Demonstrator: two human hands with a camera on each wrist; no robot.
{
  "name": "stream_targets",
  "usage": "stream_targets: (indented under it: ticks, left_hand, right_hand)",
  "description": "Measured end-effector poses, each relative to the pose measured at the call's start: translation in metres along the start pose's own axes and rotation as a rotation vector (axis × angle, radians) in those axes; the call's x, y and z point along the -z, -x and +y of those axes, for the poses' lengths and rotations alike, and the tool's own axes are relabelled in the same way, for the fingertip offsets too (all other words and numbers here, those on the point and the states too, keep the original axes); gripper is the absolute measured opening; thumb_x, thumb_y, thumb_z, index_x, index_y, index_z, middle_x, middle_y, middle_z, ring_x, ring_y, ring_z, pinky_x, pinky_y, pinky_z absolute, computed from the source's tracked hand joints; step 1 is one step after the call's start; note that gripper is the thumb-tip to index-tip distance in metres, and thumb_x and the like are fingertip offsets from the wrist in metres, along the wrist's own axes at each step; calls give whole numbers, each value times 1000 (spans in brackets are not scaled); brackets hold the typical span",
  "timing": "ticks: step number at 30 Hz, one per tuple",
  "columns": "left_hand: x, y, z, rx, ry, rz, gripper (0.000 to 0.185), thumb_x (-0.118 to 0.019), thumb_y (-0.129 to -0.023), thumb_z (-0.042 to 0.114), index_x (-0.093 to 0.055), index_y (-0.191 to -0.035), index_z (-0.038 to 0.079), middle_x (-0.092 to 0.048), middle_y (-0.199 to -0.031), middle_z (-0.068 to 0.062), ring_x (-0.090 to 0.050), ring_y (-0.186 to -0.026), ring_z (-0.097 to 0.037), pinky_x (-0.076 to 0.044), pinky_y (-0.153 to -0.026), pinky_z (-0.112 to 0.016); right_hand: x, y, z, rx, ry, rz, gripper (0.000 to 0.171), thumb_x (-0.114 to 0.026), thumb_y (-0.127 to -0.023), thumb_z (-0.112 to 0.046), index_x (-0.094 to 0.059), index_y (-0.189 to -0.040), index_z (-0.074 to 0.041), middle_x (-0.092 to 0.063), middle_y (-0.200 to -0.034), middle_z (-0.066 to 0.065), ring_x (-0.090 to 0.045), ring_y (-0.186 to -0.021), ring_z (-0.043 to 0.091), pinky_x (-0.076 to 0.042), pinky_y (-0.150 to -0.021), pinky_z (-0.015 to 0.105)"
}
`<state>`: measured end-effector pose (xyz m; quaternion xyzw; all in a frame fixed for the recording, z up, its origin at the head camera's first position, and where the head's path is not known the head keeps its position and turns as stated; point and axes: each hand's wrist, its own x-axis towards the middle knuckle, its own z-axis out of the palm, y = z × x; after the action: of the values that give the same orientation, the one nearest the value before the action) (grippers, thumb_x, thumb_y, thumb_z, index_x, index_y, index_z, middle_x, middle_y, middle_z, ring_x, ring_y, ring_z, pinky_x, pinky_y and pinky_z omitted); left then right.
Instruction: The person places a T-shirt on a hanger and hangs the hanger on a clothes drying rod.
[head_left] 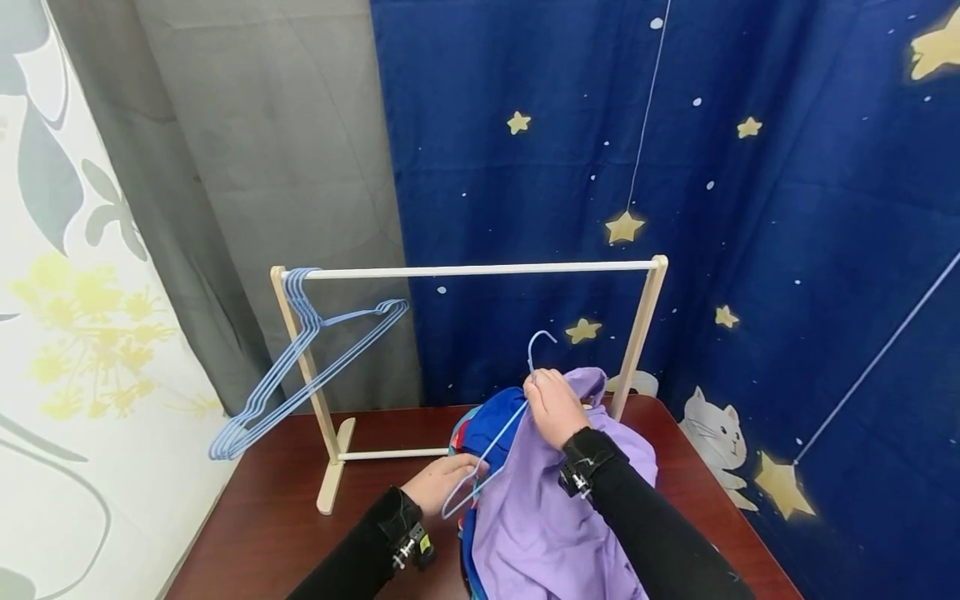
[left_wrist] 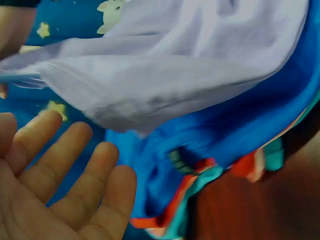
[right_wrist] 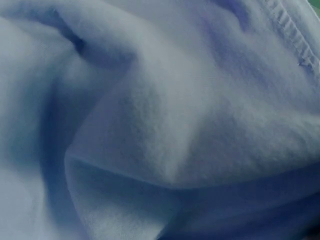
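In the head view a blue clothes hanger [head_left: 484, 463] slants over a purple garment [head_left: 555, 517], its hook pointing up. My right hand [head_left: 557, 407] grips the hanger just below the hook, together with the garment's upper edge. One end of the hanger lies inside the purple cloth; the other sticks out bare at the left. My left hand [head_left: 444, 483] is beside that bare end, its fingers extended and spread in the left wrist view, with the purple cloth [left_wrist: 150, 90] past them. Purple fabric [right_wrist: 200, 125] fills the right wrist view, which hides the right hand.
A wooden clothes rack [head_left: 480, 270] stands on the brown table [head_left: 247, 533]. Several blue hangers [head_left: 300, 367] hang at its left end. Blue, red and teal clothes [head_left: 495, 421] lie beneath the purple garment. A starry curtain [head_left: 525, 192] hangs behind.
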<state>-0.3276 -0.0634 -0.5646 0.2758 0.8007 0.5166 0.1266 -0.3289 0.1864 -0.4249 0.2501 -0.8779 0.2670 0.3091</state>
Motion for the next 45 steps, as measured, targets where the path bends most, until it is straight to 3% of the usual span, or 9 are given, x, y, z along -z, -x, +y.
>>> stream_targets:
  ticks: [2,3,5,7,11,15,21,28,45]
  left_hand:
    - [1,29,52,-96,-14,-46,30,-44,-103,6,-60,-124,-9,-66,-91,-13,-66,-78,-19,-55,-68,-36]
    - [0,37,66,-170,-121,-58,27,-46,-102,5,-61,-121,-7,-65,-87,-9,-63,-78,-15,-53,-69,-34]
    - [-2,44,74,-294,-259,-68,22,-47,-99,2,-61,-113,-5,-60,-85,-4,-58,-71,-7,-50,-64,-26]
    - [-6,46,73,-343,-351,-59,13,-52,-95,3,-62,-102,-1,-56,-83,0,-53,-70,-4,-46,-63,-23]
    - [-12,47,62,-275,-308,-26,7,-63,-89,11,-59,-86,6,-51,-79,5,-47,-69,-1,-41,-62,-21]
    - [-14,43,45,-248,-402,67,16,-68,-90,22,-59,-79,16,-53,-89,5,-51,-78,-6,-44,-67,-25]
    - [-4,59,56,-68,-454,120,25,-69,-93,29,-57,-73,21,-52,-85,6,-49,-73,-6,-42,-65,-27]
    - [8,76,73,-78,-397,136,22,-69,-95,32,-60,-77,25,-48,-70,14,-45,-66,-3,-38,-60,-25]
    - [30,87,96,-97,-530,74,32,-70,-92,31,-50,-68,23,-39,-58,15,-39,-56,1,-30,-54,-21]
  right_hand:
    - [0,0,-1,-17,-19,0,21,-46,-104,-11,-60,-88,-7,-57,-87,6,-55,-91,29,-44,-87,46]
    - [0,0,-2,-23,-25,1,21,-46,-104,-11,-60,-87,-7,-57,-87,6,-55,-91,29,-44,-87,45]
    - [-2,0,-2,-39,-29,4,22,-46,-104,-11,-60,-87,-7,-57,-86,5,-55,-91,28,-44,-86,45]
    - [-2,0,-3,-49,-30,7,22,-47,-104,-11,-60,-87,-8,-57,-86,5,-55,-91,28,-44,-86,45]
    - [-2,3,-1,-35,-15,16,20,-48,-103,-10,-60,-88,-6,-58,-86,6,-56,-90,30,-45,-86,47]
    - [-1,4,4,-22,25,28,20,-48,-103,-9,-60,-88,-5,-58,-86,7,-56,-90,32,-45,-87,48]
    - [5,2,9,-18,96,50,21,-47,-103,-11,-60,-87,-6,-59,-86,9,-55,-90,33,-44,-88,48]
    - [12,-3,15,6,131,14,22,-46,-103,-11,-60,-88,-3,-58,-85,11,-55,-89,35,-44,-89,48]
    - [18,-4,10,-48,121,-61,19,-49,-103,-9,-60,-88,-4,-59,-87,10,-56,-91,33,-45,-87,47]
